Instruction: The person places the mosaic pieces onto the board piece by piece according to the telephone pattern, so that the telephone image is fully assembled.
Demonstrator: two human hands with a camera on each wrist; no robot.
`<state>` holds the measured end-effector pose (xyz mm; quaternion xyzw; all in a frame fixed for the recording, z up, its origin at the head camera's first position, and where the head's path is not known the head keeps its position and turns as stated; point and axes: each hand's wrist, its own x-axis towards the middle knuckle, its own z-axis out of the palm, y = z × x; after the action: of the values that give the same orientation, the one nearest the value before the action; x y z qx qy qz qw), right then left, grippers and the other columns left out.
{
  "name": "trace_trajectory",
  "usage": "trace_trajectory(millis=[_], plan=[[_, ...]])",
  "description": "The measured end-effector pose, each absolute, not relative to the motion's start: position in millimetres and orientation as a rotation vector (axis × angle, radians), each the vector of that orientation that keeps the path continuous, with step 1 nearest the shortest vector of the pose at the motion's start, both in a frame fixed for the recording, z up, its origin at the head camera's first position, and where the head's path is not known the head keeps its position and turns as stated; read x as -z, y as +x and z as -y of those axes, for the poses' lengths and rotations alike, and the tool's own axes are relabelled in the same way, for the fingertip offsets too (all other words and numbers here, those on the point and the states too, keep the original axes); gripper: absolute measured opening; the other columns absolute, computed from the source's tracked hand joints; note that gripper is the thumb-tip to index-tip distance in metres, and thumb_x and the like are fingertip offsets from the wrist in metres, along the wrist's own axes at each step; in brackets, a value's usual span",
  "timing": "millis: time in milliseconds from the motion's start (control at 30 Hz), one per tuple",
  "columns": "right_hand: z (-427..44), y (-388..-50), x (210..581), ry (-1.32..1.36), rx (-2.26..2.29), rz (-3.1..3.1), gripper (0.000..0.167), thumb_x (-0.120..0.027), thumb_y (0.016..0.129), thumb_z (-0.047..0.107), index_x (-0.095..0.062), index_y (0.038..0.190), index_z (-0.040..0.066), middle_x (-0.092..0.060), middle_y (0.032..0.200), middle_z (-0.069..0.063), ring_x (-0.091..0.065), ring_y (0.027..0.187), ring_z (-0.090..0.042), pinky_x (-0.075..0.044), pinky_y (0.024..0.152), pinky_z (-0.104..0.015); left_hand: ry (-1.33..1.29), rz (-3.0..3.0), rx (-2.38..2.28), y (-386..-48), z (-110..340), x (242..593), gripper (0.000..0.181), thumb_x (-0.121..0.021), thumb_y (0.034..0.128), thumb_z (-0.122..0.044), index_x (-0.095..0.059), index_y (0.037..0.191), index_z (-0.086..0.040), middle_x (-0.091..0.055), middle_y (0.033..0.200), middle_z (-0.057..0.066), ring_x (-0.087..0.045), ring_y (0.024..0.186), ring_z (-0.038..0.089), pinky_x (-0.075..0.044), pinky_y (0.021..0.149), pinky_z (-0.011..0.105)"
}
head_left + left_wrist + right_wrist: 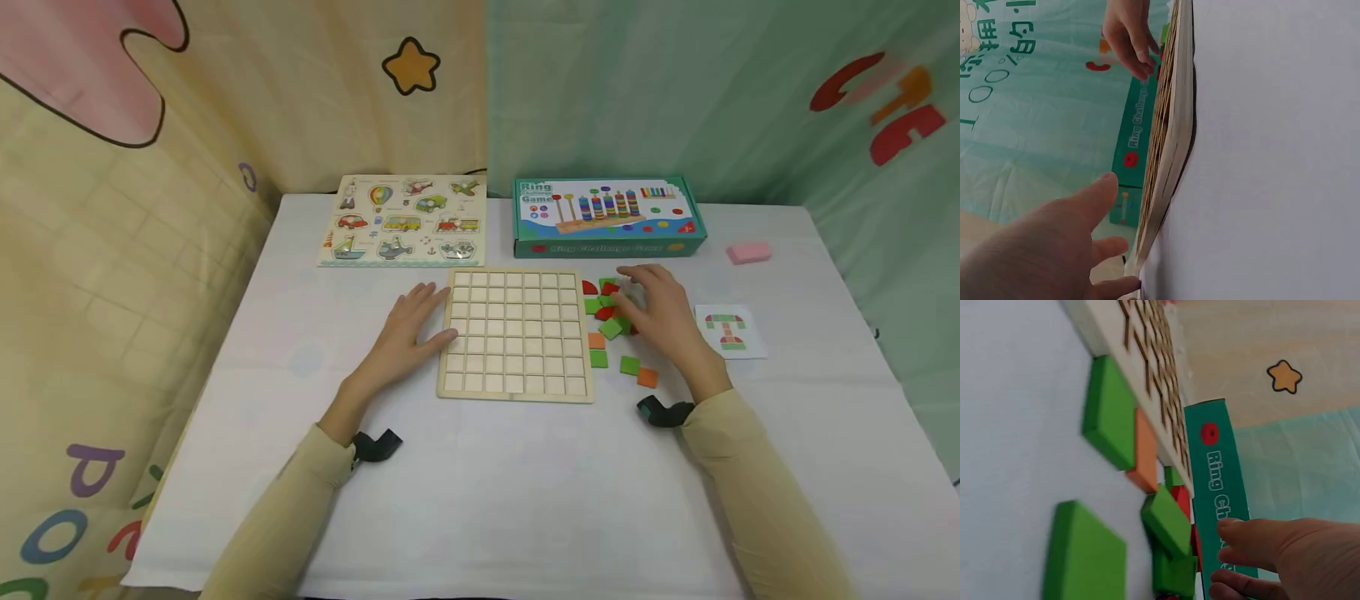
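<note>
A wooden grid board (515,398) with square cells lies flat on the white table. My left hand (405,333) is at its left edge, fingers spread and relaxed; in the left wrist view the hand (1041,250) is beside the board's side (1169,150). My right hand (660,317) is over the pile of coloured pieces right of the board, fingers loosely bent; whether it touches one is hidden. Among the pieces are green squares (611,328), a red rounded piece (590,287) and orange squares (647,378). The right wrist view shows green pieces (1113,412) beside the board.
A picture puzzle board (405,221) and a green Ring Challenge Game box (611,249) stand at the back. On the right are a pink block (748,252) and a white card (752,344) with a red, green and orange pattern.
</note>
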<state>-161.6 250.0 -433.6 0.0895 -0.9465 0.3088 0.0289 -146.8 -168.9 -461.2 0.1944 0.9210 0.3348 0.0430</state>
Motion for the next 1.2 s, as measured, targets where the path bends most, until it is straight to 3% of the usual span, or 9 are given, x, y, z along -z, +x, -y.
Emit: trace_trajectory(millis=[267,433,633,833,1200], plan=[[-245,-175,429,0.188,-0.972,3.021,0.031,-0.069,0.103,0.014,-0.069,0.13,0.001,-0.066,0.125,-0.023,-0.06,0.112,-0.039,-0.053,0.097,-0.056,0.625,-2.898,-0.891,-151,149,474,0.073,-0.065,0.1024,-0.049,-0.043,0.162,-0.013,-0.024,0.175,0.015,-0.008,0.165,0.033,0.0,0.134,0.054],[-248,-175,438,0.206,-0.956,2.986,0.026,-0.07,0.102,0.012,-0.072,0.126,0.002,-0.068,0.119,-0.02,-0.063,0.105,-0.036,-0.055,0.09,-0.05,0.656,-2.929,-0.852,-149,148,477,0.073,-0.064,0.1022,-0.05,-0.042,0.162,-0.014,-0.023,0.175,0.015,-0.008,0.165,0.034,-0.002,0.134,0.055],[-240,-180,442,0.243,-0.973,2.934,0.023,-0.072,0.101,0.011,-0.073,0.122,0.003,-0.067,0.117,-0.018,-0.061,0.104,-0.034,-0.053,0.091,-0.05,0.67,-2.944,-0.831,-148,154,474,0.071,-0.064,0.1032,-0.048,-0.042,0.162,-0.013,-0.024,0.175,0.015,-0.01,0.165,0.034,-0.003,0.134,0.055],[-230,-182,441,0.355,-0.947,2.949,0.031,-0.074,0.1,0.013,-0.072,0.13,0.005,-0.064,0.128,-0.018,-0.056,0.12,-0.037,-0.048,0.106,-0.057,0.676,-2.938,-0.839,-147,157,471,0.071,-0.064,0.1034,-0.047,-0.042,0.162,-0.013,-0.024,0.175,0.015,-0.01,0.165,0.034,-0.003,0.134,0.054],[-226,-180,446,0.281,-1.022,2.938,0.021,-0.074,0.099,0.013,-0.075,0.118,0.003,-0.064,0.117,-0.015,-0.065,0.102,-0.031,-0.056,0.09,-0.045,0.695,-2.939,-0.833,-148,156,472,0.07,-0.064,0.1038,-0.045,-0.042,0.162,-0.014,-0.024,0.175,0.015,-0.01,0.164,0.035,-0.003,0.134,0.055]])
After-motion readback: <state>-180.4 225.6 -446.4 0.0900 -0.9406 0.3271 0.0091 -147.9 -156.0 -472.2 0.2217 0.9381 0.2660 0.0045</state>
